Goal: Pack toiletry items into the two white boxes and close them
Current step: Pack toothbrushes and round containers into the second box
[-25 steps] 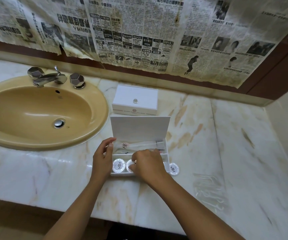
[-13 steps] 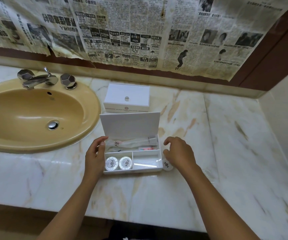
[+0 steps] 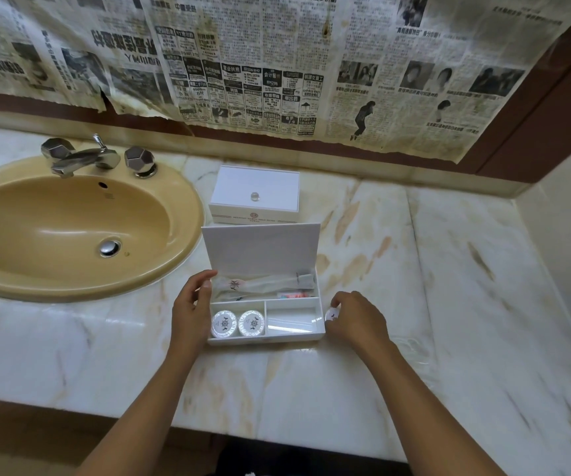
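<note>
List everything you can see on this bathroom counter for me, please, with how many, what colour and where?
Open box: one, white, front centre of the counter, lid up.
Closed box: one, white, behind the open box.
Round soaps: two, white wrappers, front left compartment of the open box.
Wrapped sachets: several, clear and white, one with red print, back compartment; exact count unclear.
Round item: one, white, just right of the open box, mostly hidden by the right hand.
Sink: one, yellow-beige, left.
Tap: one, silver, behind the sink.
Counter: one, pale marble.
Newspaper sheets: several, yellowed, on the wall.
Left hand: one, holding the open box's left side.
Right hand: one, fingers curled round the round item.
</note>
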